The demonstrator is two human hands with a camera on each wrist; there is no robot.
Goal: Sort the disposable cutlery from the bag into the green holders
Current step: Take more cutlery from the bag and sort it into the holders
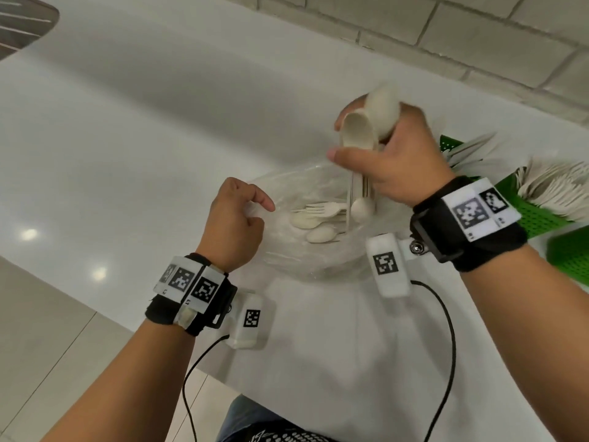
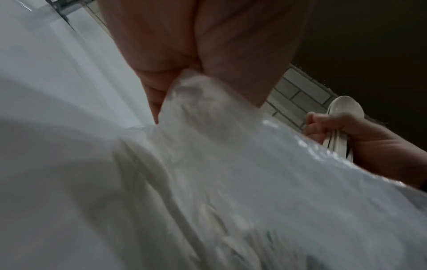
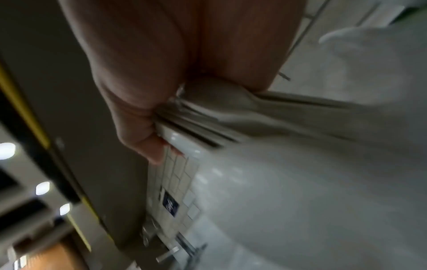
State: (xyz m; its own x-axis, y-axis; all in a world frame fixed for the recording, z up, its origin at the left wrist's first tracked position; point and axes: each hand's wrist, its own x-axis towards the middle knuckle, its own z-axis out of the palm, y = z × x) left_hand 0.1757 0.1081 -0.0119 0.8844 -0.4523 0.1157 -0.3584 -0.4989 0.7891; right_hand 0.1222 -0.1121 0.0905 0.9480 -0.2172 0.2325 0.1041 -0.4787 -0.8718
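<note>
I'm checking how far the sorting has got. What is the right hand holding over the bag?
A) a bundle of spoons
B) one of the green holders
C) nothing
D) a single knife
A: in the head view the right hand grips several spoons by their handles, bowls up, above the open bag; the left wrist view also shows them.

White counter [image 1: 159,138] against a pale brick wall [image 1: 478,43], seen from above.

The glossy counter top runs diagonally and mirrors two round ceiling lights [image 1: 28,234] near its left edge. Beyond that edge lies a floor of large beige tiles [image 1: 38,346] with thin grout lines. A dark slatted object [image 1: 22,23] fills the upper left corner. The right wrist view shows a dark wall with a yellow stripe [image 3: 20,109] and round lights [image 3: 42,188].
</note>
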